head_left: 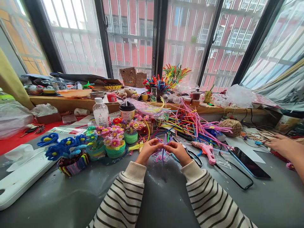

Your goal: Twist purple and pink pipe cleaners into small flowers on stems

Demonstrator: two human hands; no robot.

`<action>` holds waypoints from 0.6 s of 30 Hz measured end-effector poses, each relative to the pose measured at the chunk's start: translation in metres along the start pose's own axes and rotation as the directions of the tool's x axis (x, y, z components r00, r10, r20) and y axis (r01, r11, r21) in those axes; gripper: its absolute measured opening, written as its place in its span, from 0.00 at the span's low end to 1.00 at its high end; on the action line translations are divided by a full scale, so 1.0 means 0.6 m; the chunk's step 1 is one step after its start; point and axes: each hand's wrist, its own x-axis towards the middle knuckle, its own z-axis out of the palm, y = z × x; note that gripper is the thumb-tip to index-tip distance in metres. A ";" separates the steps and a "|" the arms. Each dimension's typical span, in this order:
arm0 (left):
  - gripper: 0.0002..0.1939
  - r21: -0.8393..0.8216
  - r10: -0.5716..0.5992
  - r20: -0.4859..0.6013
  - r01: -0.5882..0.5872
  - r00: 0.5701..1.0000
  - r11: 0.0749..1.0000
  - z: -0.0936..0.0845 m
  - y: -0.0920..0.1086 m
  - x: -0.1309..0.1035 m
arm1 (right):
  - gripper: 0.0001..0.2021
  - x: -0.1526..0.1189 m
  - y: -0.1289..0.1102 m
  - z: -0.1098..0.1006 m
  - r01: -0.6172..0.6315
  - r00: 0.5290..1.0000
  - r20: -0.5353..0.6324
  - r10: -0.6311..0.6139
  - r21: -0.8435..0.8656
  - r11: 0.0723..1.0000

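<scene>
Between my two hands, above the grey table (163,202), is a small bunch of purple pipe cleaners (163,155) crossing one another, with ends sticking up and down. My left hand (150,150) pinches it from the left, fingertips closed. From the other side my right hand (177,152) pinches it too, its fingertips almost touching the left ones. A green stem (168,137) shows just behind the fingers. Small pink and purple clippings lie on the table below. Black-handled scissors (196,158) are partly hidden beside my right hand.
Pipe-cleaner flower pots (115,150) stand to the left, near a bottle (101,114) and a lidded cup (127,112). A pink glue gun (206,152), a phone (250,161) and loose pipe cleaners (190,123) lie right and behind. Another person's hand (282,147) reaches in at far right.
</scene>
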 end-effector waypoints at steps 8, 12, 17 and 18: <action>0.20 -0.019 0.000 -0.058 -0.001 0.998 1.000 -0.001 0.000 0.004 | 0.12 0.001 -0.007 -0.012 -0.016 1.000 -0.020 0.016 -0.016 1.000; 0.21 0.080 -0.074 0.022 0.072 0.997 0.994 -0.007 0.007 -0.001 | 0.13 0.001 -0.009 -0.014 -0.024 1.000 0.001 0.024 -0.067 0.997; 0.23 0.138 -0.103 0.030 0.098 0.994 0.985 -0.012 0.009 -0.001 | 0.13 -0.002 -0.015 -0.016 0.004 1.000 0.020 -0.002 -0.133 0.991; 0.23 0.131 -0.099 0.020 0.096 0.995 0.987 -0.011 0.008 0.000 | 0.13 -0.002 -0.015 -0.017 0.008 1.000 0.020 -0.005 -0.139 0.990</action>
